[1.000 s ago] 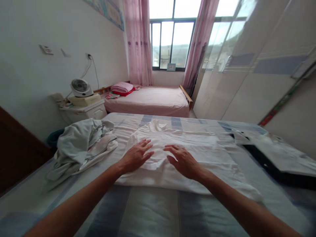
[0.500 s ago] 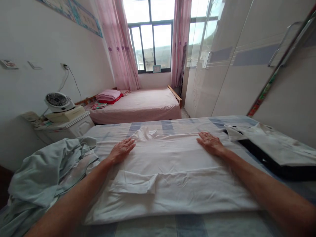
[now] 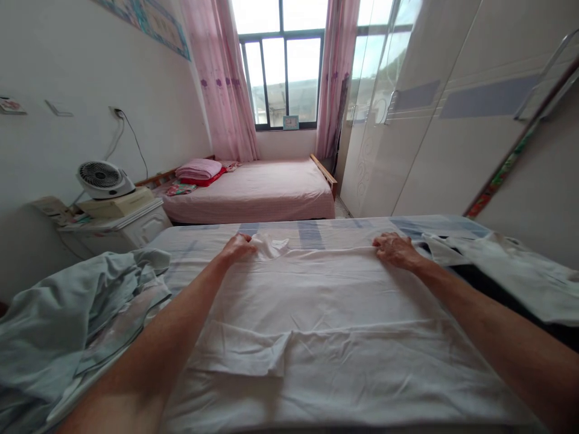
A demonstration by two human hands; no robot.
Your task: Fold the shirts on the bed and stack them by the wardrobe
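White shirt (image 3: 316,289) laid flat on the bed (image 3: 312,232), directly in front of the person, long far edge running b/w the two hands. Collar (image 3: 271,246) sits at far L, just beside L hand (image 3: 239,247). Near side has a turned-over strip w/ a small flap (image 3: 246,352) on it, prob. a sleeve, can't be sure.

Grip: L hand nearly closed, thumb + fingers bunched at far L corner, looks like a pinch on the fabric. R hand (image 3: 395,249) fingers curled in at far edge, R end, also seems to have hold of cloth; exact fingertip contact partly hidden.

Step in hand (my read): taking the far edge at both ends. Next move calls for both hands working together, even tension, edge kept straight, collar not bunching, near strip not slipping.

Nearby: grey-green clothes pile (image 3: 49,319) on L, beside L forearm; more white clothes (image 3: 520,265) on R, w/ something black under, can't ID.
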